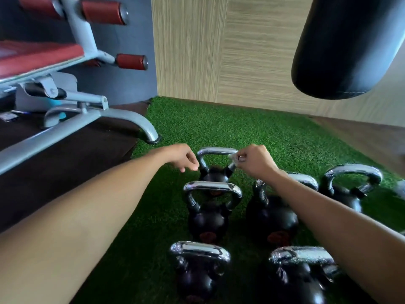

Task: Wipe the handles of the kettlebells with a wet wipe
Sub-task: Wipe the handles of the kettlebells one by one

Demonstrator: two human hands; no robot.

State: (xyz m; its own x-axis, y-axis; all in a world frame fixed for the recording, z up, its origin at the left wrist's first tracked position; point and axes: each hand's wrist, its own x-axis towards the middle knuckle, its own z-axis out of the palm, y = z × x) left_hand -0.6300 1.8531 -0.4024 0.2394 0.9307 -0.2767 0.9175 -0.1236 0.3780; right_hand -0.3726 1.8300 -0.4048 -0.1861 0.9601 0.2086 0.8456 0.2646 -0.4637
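Several black kettlebells with chrome handles stand in two rows on green turf. The farthest kettlebell (pixel 215 172) in the left row has its handle between my hands. My right hand (pixel 255 161) is closed around a small wet wipe (pixel 232 158) pressed on the handle's right corner. My left hand (pixel 185 157) hovers at the handle's left side, fingers loosely curled, holding nothing. Nearer in the left row are a middle kettlebell (pixel 210 213) and a near kettlebell (pixel 198 273). My right forearm partly hides the right row.
A grey-framed bench with red pads (pixel 72 88) stands on dark flooring at the left, its foot at the turf edge. A black punching bag (pixel 341 47) hangs at the upper right. Wood-panelled walls close the far corner. Green turf (pixel 252 130) lies beyond the kettlebells.
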